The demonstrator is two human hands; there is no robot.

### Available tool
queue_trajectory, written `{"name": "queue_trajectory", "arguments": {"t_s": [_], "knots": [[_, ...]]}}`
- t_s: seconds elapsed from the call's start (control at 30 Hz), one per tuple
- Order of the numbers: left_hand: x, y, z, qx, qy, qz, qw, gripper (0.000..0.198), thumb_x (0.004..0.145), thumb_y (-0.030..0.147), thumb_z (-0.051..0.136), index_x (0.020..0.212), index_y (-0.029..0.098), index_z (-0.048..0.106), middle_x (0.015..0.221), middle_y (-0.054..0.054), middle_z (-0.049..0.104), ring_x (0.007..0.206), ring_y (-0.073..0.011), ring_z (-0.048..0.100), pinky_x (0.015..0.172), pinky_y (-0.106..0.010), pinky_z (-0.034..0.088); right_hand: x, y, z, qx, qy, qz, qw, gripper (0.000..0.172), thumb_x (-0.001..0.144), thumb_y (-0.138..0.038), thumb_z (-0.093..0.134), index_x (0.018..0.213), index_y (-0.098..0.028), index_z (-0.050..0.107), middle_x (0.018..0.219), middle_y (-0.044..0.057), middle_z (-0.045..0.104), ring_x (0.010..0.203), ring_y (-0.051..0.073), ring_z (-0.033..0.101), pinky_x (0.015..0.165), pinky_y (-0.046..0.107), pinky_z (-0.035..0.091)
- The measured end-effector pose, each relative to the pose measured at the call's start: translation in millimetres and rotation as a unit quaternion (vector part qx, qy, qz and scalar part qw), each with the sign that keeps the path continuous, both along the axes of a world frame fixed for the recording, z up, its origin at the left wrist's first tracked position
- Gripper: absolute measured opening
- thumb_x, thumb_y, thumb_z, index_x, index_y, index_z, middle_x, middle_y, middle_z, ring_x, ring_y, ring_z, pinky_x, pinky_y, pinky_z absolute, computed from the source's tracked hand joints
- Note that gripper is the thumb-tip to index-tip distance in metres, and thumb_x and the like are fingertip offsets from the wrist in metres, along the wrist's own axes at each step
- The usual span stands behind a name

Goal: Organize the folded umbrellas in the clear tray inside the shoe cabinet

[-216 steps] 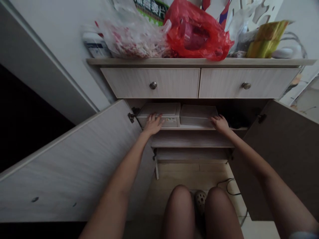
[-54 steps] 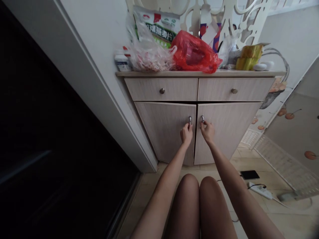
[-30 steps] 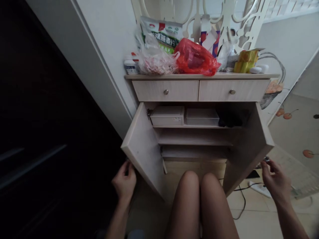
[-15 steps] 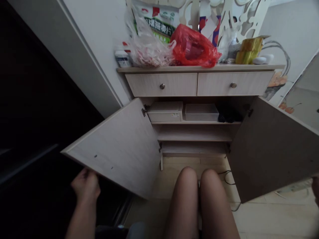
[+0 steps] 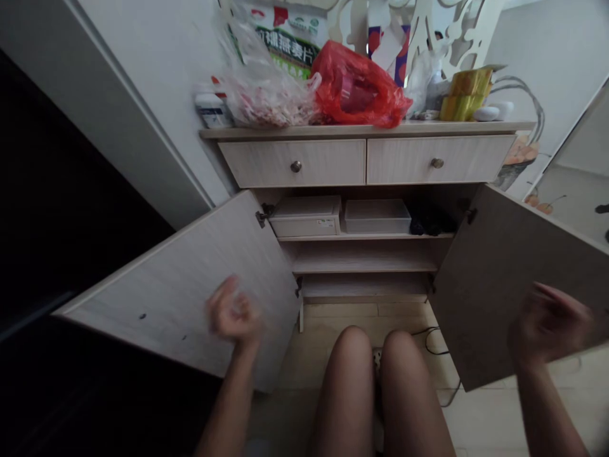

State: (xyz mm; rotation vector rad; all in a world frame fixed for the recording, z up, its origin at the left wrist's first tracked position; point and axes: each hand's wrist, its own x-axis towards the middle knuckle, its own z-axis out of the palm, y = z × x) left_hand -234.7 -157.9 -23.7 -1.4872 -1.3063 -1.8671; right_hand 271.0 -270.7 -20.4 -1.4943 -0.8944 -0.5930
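A pale wooden cabinet stands before me with both doors swung wide: the left door (image 5: 181, 285) and the right door (image 5: 518, 266). On its top shelf (image 5: 366, 237) sit a white box (image 5: 306, 216), a translucent box (image 5: 377, 216) and a dark object (image 5: 431, 223). My left hand (image 5: 232, 314) is raised in front of the left door, blurred, touching nothing. My right hand (image 5: 547, 324) hovers in front of the right door, also smeared by motion. My knees (image 5: 371, 355) are below the cabinet.
Two closed drawers (image 5: 366, 162) sit above the opening. The cabinet top carries a red plastic bag (image 5: 356, 86), a clear bag (image 5: 266, 101), a green-printed packet (image 5: 285, 44) and yellow-green rolls (image 5: 464, 95). A cable (image 5: 431, 339) lies on the tiled floor. A dark doorway is at left.
Both doors went from closed to fully open. My hands have left the door edges and come up in front of the doors, moving fast.
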Motion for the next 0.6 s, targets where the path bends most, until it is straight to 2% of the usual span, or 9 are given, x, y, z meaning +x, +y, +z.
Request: {"name": "queue_trajectory", "arguments": {"t_s": [0.07,0.1,0.17,0.27,0.33,0.4,0.47,0.53,0.6], "knots": [[45,43,4.2,-0.081,0.115,-0.105,0.985,0.027,0.093,0.04,0.05,0.108,0.024,0.067,0.104,-0.009,0.073,0.101,-0.0272,0.067,0.093,-0.049,0.054,-14,52,2.0,-0.004,-0.09,0.115,0.989,0.027,0.091,-0.043,0.054,0.102,-0.026,0.072,0.09,0.01,0.069,0.081,0.026,0.065,0.072,0.043,0.051],[67,67,7.0,-0.121,0.157,-0.155,0.968,0.028,0.094,0.039,0.049,0.105,0.021,0.068,0.103,-0.01,0.073,0.102,-0.025,0.067,0.095,-0.046,0.053,-21,78,4.4,-0.028,-0.129,0.167,0.977,0.026,0.092,-0.041,0.053,0.096,-0.023,0.072,0.089,0.01,0.07,0.082,0.024,0.065,0.075,0.04,0.051],[105,113,13.8,-0.178,0.235,-0.219,0.93,0.027,0.096,0.033,0.047,0.101,0.019,0.069,0.101,-0.01,0.073,0.101,-0.0227,0.067,0.097,-0.042,0.053,-31,132,10.1,-0.106,-0.183,0.224,0.951,0.028,0.097,-0.035,0.048,0.096,-0.02,0.072,0.097,0.01,0.072,0.088,0.021,0.064,0.082,0.036,0.05],[149,173,25.7,-0.251,0.305,-0.236,0.888,0.023,0.094,0.021,0.05,0.106,0.015,0.069,0.112,-0.015,0.071,0.111,-0.0244,0.063,0.102,-0.042,0.048,-38,205,18.4,-0.259,-0.24,0.211,0.911,0.028,0.099,-0.027,0.049,0.115,-0.014,0.068,0.116,0.012,0.07,0.097,0.019,0.061,0.086,0.031,0.046],[169,203,32.2,-0.311,0.334,-0.226,0.861,0.025,0.09,0.014,0.054,0.111,0.014,0.068,0.12,-0.017,0.067,0.117,-0.0256,0.06,0.105,-0.041,0.045,-38,241,22.6,-0.313,-0.259,0.206,0.89,0.032,0.096,-0.024,0.056,0.124,-0.011,0.064,0.122,0.012,0.067,0.098,0.018,0.06,0.084,0.029,0.044],[184,226,35.3,-0.355,0.347,-0.216,0.841,0.025,0.086,0.009,0.057,0.107,0.014,0.069,0.118,-0.018,0.068,0.118,-0.0266,0.06,0.104,-0.04,0.044,-38,266,25.3,-0.341,-0.261,0.204,0.88,0.029,0.094,-0.025,0.061,0.116,-0.008,0.067,0.113,0.013,0.07,0.09,0.015,0.06,0.077,0.026,0.043],[194,242,34.6,-0.377,0.351,-0.209,0.831,0.02,0.085,0.008,0.056,0.096,0.014,0.072,0.105,-0.018,0.07,0.111,-0.0275,0.062,0.101,-0.04,0.046,-38,281,26.9,-0.367,-0.254,0.196,0.873,0.023,0.094,-0.027,0.06,0.097,-0.007,0.071,0.094,0.01,0.072,0.075,0.011,0.059,0.069,0.023,0.042],[199,251,31.9,-0.389,0.351,-0.202,0.827,0.018,0.086,0.01,0.055,0.086,0.014,0.072,0.093,-0.018,0.071,0.102,-0.0274,0.065,0.096,-0.04,0.047,-38,289,28.7,-0.384,-0.246,0.192,0.869,0.032,0.098,-0.031,0.054,0.079,-0.009,0.069,0.076,0.005,0.068,0.063,0.007,0.055,0.064,0.021,0.04],[200,254,30.3,-0.396,0.353,-0.199,0.824,0.021,0.088,0.013,0.053,0.08,0.014,0.073,0.086,-0.018,0.07,0.095,-0.0269,0.066,0.092,-0.039,0.048,-38,289,31.6,-0.391,-0.242,0.19,0.867,0.04,0.102,-0.031,0.047,0.074,-0.011,0.066,0.068,0.002,0.064,0.059,0.006,0.052,0.063,0.02,0.038]]}}
